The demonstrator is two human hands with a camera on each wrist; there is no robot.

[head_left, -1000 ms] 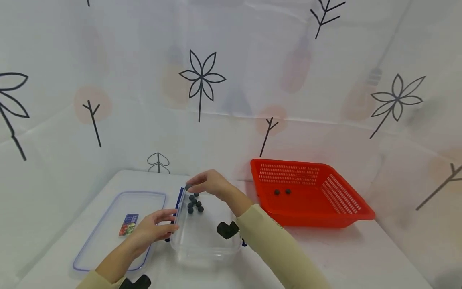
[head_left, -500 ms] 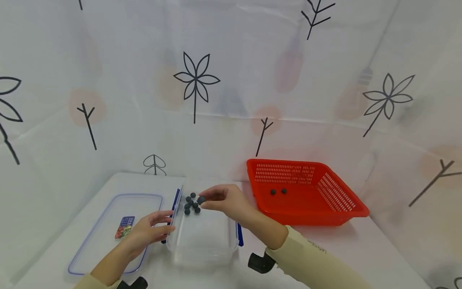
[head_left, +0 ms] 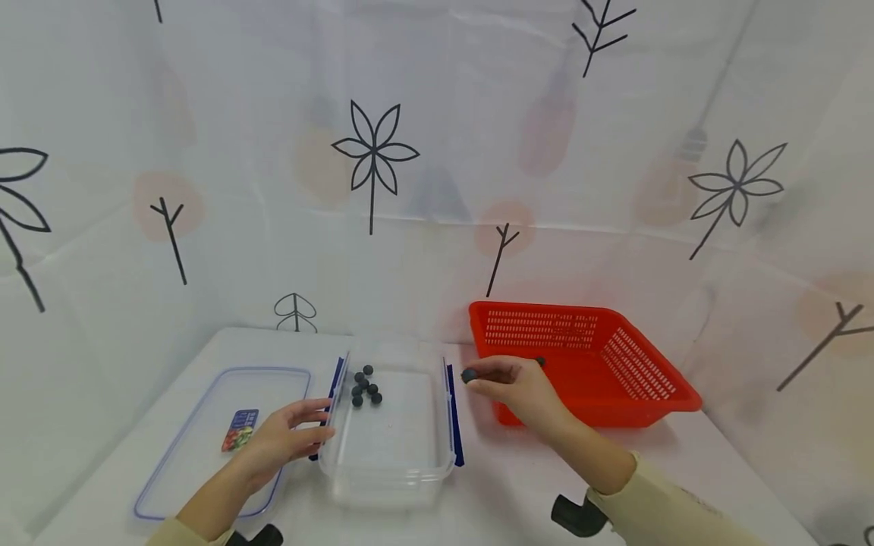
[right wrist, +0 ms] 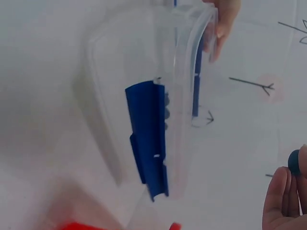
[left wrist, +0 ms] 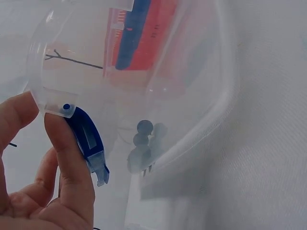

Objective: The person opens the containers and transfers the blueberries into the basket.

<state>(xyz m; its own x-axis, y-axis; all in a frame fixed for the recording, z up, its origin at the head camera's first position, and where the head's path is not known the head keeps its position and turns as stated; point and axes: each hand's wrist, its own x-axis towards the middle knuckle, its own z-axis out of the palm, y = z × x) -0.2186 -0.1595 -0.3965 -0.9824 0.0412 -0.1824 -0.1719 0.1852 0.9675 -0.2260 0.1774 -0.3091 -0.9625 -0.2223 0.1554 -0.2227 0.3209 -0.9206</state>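
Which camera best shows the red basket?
The head view: the red basket shows nearly whole, partly behind the right hand. The left wrist view shows a piece of it through the clear container; the right wrist view catches just a red sliver at the bottom.

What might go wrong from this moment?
The right hand pinches a small round ball outside the clear box; it might slip and roll across the table.

The left hand touches the box's side; an accidental nudge could scatter the loose dark balls inside.
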